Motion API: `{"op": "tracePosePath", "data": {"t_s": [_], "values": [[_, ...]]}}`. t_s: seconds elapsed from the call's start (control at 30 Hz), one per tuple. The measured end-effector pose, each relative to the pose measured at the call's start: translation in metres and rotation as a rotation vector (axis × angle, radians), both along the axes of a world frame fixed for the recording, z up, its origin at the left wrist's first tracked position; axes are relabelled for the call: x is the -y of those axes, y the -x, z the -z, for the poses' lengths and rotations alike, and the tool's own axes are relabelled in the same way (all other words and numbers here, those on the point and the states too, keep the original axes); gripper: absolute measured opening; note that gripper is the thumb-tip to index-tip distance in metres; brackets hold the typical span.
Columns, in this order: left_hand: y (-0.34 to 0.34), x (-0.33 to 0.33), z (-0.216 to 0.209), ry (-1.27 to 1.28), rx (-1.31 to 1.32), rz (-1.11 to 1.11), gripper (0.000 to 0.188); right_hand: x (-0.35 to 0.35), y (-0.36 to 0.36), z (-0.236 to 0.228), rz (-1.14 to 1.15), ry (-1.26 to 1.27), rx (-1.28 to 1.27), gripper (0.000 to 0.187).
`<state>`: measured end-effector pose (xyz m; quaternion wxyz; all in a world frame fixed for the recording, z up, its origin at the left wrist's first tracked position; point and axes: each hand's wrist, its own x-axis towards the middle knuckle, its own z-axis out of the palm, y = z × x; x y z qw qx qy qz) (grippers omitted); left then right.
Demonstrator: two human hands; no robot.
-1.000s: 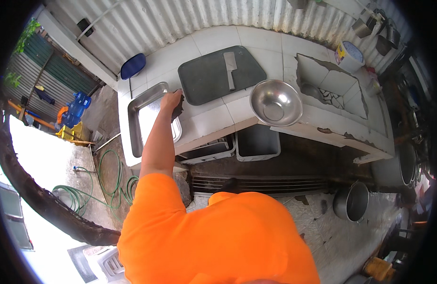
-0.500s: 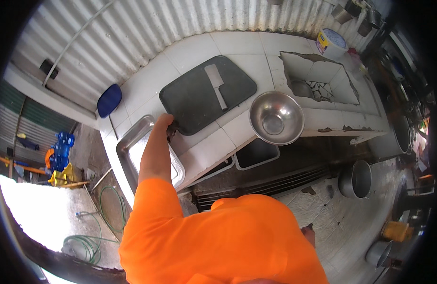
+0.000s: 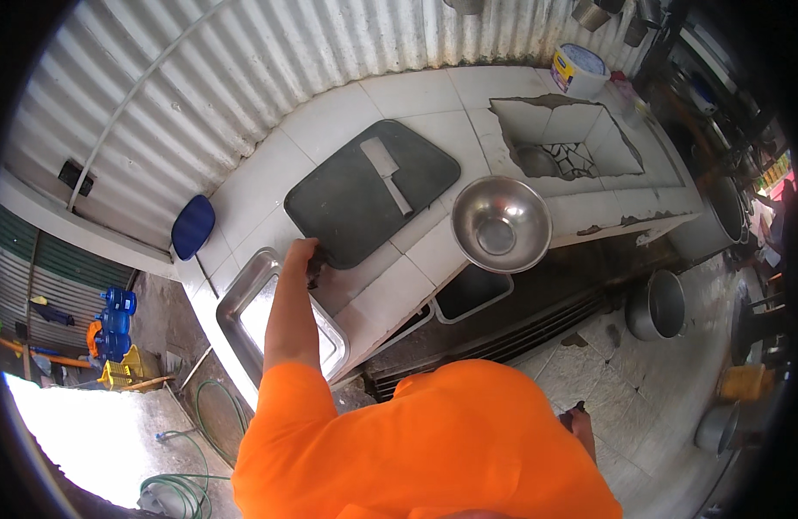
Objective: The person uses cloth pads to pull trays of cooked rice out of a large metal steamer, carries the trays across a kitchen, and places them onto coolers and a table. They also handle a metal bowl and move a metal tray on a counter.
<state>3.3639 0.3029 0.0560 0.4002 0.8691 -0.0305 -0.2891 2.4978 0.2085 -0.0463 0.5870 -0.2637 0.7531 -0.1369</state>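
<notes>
Orange sleeve (image 3: 399, 450) fills the bottom of the view, closest of all. Low on the right, the right hand (image 3: 579, 426) hangs by the person's side above the tiled floor (image 3: 650, 406). It seems to be closed on something small and dark, but it is too small to tell what.

The left arm reaches up and forward over a shiny metal tray (image 3: 243, 298) at the left end of the white tiled bench (image 3: 269, 186). The left hand (image 3: 302, 257) has its grip closed on the near corner of the big dark cutting board (image 3: 347, 203). The board lies flat on the bench, and a cleaver (image 3: 387, 173) lies loose on top of it.

To move the board well, it looks best to keep it flat and go slowly, so the cleaver does not slide off. One corner is a weak place to hold, so a second hand would help.

Just to the right, a steel bowl (image 3: 501, 225) sits at the bench edge. Farther back is a broken tiled sink (image 3: 565, 138), then a white tub (image 3: 579, 69) by the ridged metal wall (image 3: 243, 78).
</notes>
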Motion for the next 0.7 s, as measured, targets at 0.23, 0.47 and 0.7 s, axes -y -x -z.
{"op": "tracePosePath", "data": {"t_s": [0.23, 0.47, 0.7], "values": [[-0.023, -0.009, 0.014, -0.145, 0.164, 0.067, 0.036, 0.011, -0.018, -0.016, 0.096, 0.031, 0.032, 0.021], [-0.033, -0.004, 0.036, -0.333, 0.252, 0.163, 0.041, 0.003, -0.021, -0.032, 0.033, 0.041, -0.021, 0.027], [-0.024, -0.006, 0.022, -0.233, 0.131, 0.164, 0.040, -0.017, -0.001, -0.030, -0.039, 0.047, -0.066, 0.024]]}}
